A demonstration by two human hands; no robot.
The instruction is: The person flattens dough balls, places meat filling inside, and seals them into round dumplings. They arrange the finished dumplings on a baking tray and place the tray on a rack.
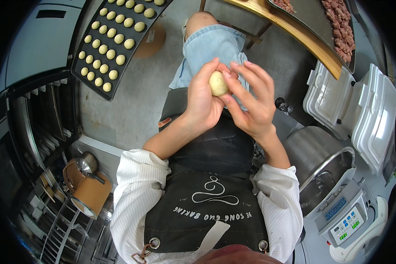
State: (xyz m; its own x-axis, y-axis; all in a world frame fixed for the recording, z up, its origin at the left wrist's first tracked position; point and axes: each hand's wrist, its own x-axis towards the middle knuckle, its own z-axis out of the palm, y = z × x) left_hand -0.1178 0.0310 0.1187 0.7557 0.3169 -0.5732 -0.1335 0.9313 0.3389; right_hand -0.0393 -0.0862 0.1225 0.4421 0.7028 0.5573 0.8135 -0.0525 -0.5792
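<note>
Over my lap, a pale yellow dough ball rests in my left hand, whose fingers curl around its far side. The fingertips and thumb of my right hand touch the ball from the right, with the fingers slightly spread. A dark baking tray at the upper left carries rows of similar round dough balls. At the upper right, a metal tray holds lumps of reddish minced filling.
The filling tray lies on a wooden board. White lidded bins, a large steel mixing bowl and a machine with a digital panel stand on the right. A tray rack and a wire shelf are on the left.
</note>
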